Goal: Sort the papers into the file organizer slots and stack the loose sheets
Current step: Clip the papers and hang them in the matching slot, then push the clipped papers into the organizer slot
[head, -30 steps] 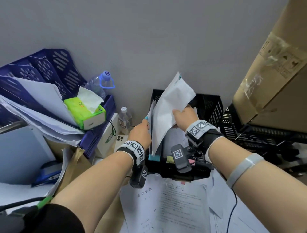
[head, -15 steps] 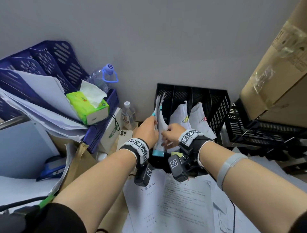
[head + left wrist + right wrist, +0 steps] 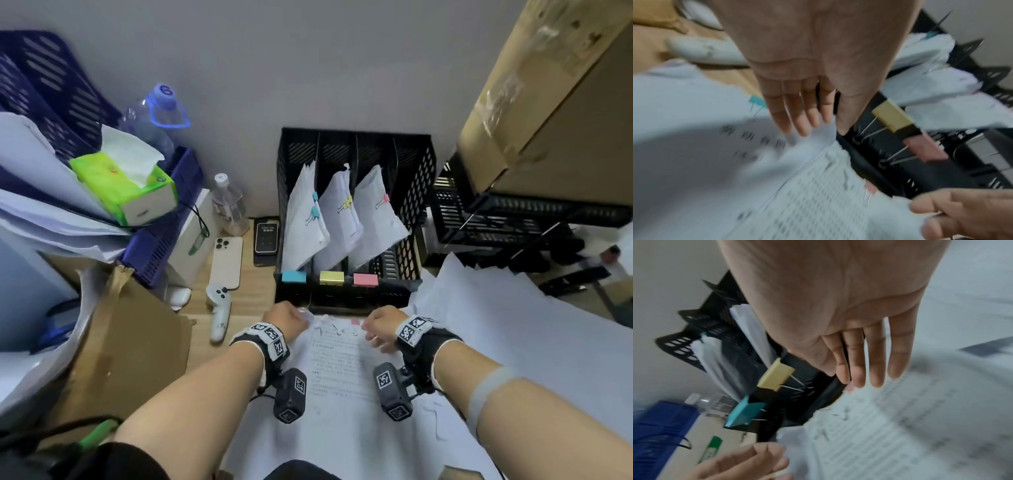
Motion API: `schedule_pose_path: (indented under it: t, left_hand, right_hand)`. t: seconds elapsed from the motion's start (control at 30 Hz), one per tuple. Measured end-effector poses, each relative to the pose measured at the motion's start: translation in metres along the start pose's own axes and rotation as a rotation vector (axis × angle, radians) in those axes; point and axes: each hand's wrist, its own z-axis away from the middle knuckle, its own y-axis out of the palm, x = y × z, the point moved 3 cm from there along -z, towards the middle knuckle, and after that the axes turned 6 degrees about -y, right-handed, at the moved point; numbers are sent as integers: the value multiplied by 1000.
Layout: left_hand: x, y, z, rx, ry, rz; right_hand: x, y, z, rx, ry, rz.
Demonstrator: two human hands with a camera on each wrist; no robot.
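A black file organizer [image 3: 356, 132] stands against the wall. Three of its slots hold paper bundles, fastened with blue [image 3: 301, 226], yellow [image 3: 339, 219] and pink [image 3: 373, 212] clips. Matching coloured clips sit on its front edge. In front of it lies a printed sheet [image 3: 339, 370] on top of loose white sheets [image 3: 496, 325]. My left hand [image 3: 287, 320] pinches the printed sheet's top left corner. My right hand [image 3: 380, 325] pinches its top right edge [image 3: 904, 206], next to a small pink clip [image 3: 355, 322]. The wrist views are motion-blurred.
Left of the organizer lie a gold phone [image 3: 226, 262], a dark device [image 3: 266, 236], a white controller [image 3: 219, 308] and a small bottle [image 3: 229, 205]. Blue trays [image 3: 164, 233] with a tissue box [image 3: 130, 192] stand far left. Black trays [image 3: 513, 219] under a cardboard box [image 3: 548, 102] stand right.
The bundle that both hands held up has gone into the organizer's left slot. Both hands have let go and dropped to the top edge of the printed sheet on the table.
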Motion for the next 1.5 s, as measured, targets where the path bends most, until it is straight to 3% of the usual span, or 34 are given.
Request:
schedule_pose_path:
  t: [0.13,0.23,0.37,0.57,0.8,0.97,1.1,1.17,1.27,1.33,1.43,1.5]
  left_hand:
    - [27,46,6,131,-89,-115]
    - [33,66,10,146,-124,-32]
    - [27,73,21,136,-93,15]
    - [18,61,33,155,-72,90]
    - [-5,41,46,173,-26,351]
    - [-12,39,55,320,-62,483]
    - [-21,46,64,405,2,444]
    - [-33,43,68,390,73,400]
    - [-62,27,65,168,242,285]
    - [-87,15,68,36,373,270]
    - [-126,10,80,33,520,263]
    - [-154,15,94,112,673,180]
  right_hand:
    - [-57,-2,8,-184,135,434]
    - [-91,10,16,-226,198,300]
    - [-115,21,16,-159,83,194]
    - [-111,8,20,-218,-36,67]
    - [-96,-21,22,-292,-124,-6]
    - [-90,-35,25,-338,-188,-141]
    - [-81,-56,31,-431,-215,-163]
    - [-70,-68,39,-500,-190,-103]
    - [-45,-86,56,-661,-218,0]
    - [-22,-88,69,-508,-277,-31]
    - [14,-76,92,-100,-328,-351]
    - [34,-73,103,-105,-402,-384]
